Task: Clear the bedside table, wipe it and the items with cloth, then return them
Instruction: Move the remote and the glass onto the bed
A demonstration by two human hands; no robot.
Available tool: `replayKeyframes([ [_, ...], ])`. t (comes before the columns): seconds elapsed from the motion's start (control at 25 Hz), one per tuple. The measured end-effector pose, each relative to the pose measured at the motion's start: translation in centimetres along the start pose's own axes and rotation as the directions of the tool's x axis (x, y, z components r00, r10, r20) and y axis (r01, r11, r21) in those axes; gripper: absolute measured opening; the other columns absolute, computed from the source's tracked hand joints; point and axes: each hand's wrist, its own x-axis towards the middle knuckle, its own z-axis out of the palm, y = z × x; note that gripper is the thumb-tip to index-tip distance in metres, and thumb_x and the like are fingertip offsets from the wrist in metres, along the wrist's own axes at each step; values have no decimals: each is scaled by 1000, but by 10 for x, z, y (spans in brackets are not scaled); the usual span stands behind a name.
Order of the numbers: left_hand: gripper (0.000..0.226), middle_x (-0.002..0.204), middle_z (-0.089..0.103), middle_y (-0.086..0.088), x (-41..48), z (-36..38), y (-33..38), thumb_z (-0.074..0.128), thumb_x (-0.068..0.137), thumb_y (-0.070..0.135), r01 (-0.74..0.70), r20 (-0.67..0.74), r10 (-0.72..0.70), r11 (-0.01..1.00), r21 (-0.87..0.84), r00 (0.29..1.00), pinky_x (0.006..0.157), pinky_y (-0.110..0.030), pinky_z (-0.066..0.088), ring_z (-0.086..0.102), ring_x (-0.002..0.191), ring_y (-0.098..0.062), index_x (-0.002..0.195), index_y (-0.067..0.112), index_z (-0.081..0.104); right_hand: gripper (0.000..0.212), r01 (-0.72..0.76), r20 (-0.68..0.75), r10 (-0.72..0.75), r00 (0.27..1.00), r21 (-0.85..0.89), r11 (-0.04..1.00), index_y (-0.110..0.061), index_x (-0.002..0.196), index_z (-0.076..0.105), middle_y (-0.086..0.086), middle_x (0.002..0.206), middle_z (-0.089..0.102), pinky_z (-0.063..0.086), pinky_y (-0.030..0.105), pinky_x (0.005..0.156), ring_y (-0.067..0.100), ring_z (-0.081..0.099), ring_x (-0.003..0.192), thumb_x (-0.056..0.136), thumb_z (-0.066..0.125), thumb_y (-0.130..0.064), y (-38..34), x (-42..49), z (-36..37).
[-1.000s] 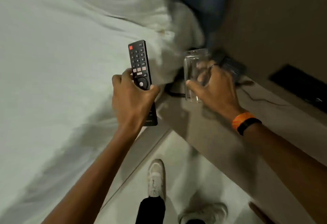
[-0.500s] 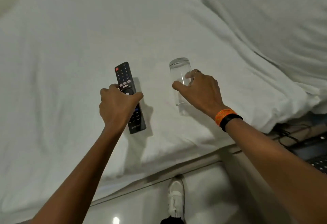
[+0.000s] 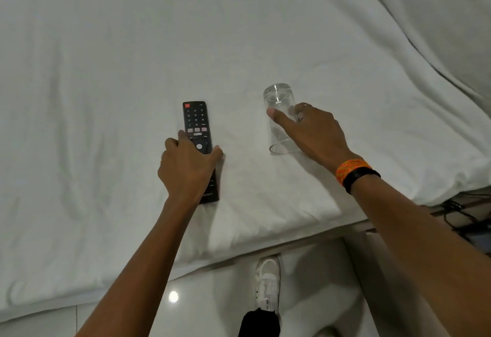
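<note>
The black remote control [image 3: 198, 134] lies flat on the white bedding [image 3: 106, 70], button face up, its long slab pointing away from the person. The left hand [image 3: 186, 169] lies over its near half, thumb on one edge and fingers curled down the other, clasping it against the sheet. Off to the right of that hand, well apart from the remote, a clear drinking glass [image 3: 280, 118] rests on its side on the bedding with its open rim toward the person. The right hand [image 3: 316, 134] wraps it from the right, thumb laid across the top of the smooth cylinder, fingers behind it. An orange woven band [image 3: 350, 168] and a black band sit on that wrist.

The bedding is soft, matte and faintly creased, puffing into a rounded edge below both forearms. A plump white pillow [image 3: 438, 17] rises beyond the right hand. Under the bed edge lies glossy pale tile floor [image 3: 212, 304] with a light spot reflected, and a white sneaker [image 3: 268, 281]. Dark cables [image 3: 462, 211] tangle at the far right.
</note>
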Motion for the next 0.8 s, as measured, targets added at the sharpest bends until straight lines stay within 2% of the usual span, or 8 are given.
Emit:
replayKeyframes([
  [0.08, 82, 125, 50, -13, -6, 2, -1, 66, 80, 61, -6, -22, 8, 997, 72, 1000, 81, -47, 51, 56, 110, -36, 141, 11, 43, 75, 12, -58, -12, 998, 10, 1000, -24, 108, 63, -3, 95, 62, 46, 35, 82, 21, 60, 93, 81, 33, -87, 7, -9, 1],
  [0.2, 90, 140, 40, -15, -26, 5, 3, 66, 82, 59, -44, -63, 49, 996, 83, 997, 83, -52, 51, 43, 126, -38, 151, 11, 32, 79, 38, -233, -52, 971, -64, 997, -20, 130, 63, -1, 109, 62, 45, 31, 82, 19, 61, 104, 90, 26, -77, 35, -38, -3],
  [0.28, 89, 145, 37, -16, -44, 5, 9, 67, 83, 58, -121, -150, 141, 983, 135, 979, 86, -54, 50, 38, 129, -40, 150, 10, 34, 68, 88, -310, -162, 937, -240, 967, -17, 132, 63, 0, 110, 61, 44, 31, 75, 20, 57, 106, 98, 29, -65, 62, -62, -6],
  [0.4, 83, 147, 39, -19, -86, 14, 31, 65, 87, 54, -375, -202, 401, 914, 155, 893, 98, -53, 42, 39, 130, -41, 151, 11, 36, 51, 75, -320, -268, 909, -507, 859, -20, 135, 58, 0, 126, 58, 42, 39, 87, 22, 51, 115, 103, 35, -53, 116, -99, -14],
  [0.48, 77, 145, 44, -21, -123, 32, 54, 65, 90, 48, -595, -159, 604, 797, 106, 781, 103, -49, 37, 43, 128, -42, 151, 9, 40, 46, 61, -341, -283, 896, -538, 841, -22, 137, 55, 1, 139, 53, 38, 42, 97, 22, 48, 126, 102, 40, -49, 153, -126, -19],
  [0.6, 65, 138, 51, -22, -184, 69, 106, 65, 90, 34, -834, -57, 833, 548, -56, 551, 99, -50, 43, 49, 121, -41, 145, 4, 50, 46, -40, -442, -193, 876, -466, 884, -22, 140, 53, 4, 149, 47, 35, 46, 104, 24, 44, 137, 99, 49, -44, 206, -164, -33],
  [0.68, 63, 139, 52, -20, -223, 94, 146, 64, 90, 32, -892, 41, 912, 407, -194, 407, 101, -50, 45, 49, 123, -37, 145, 4, 50, 49, -184, -517, -41, 855, -377, 908, -23, 141, 51, 6, 153, 43, 34, 46, 108, 26, 42, 139, 97, 52, -44, 244, -188, -45],
  [0.8, 70, 147, 43, -15, -269, 139, 201, 48, 94, 47, -903, 245, 940, 306, -301, 237, 110, -44, 42, 40, 132, -29, 153, 10, 39, 49, -385, -619, 167, 768, -238, 891, -22, 140, 47, 9, 153, 41, 37, 46, 110, 29, 41, 139, 96, 53, -43, 313, -224, -58],
])
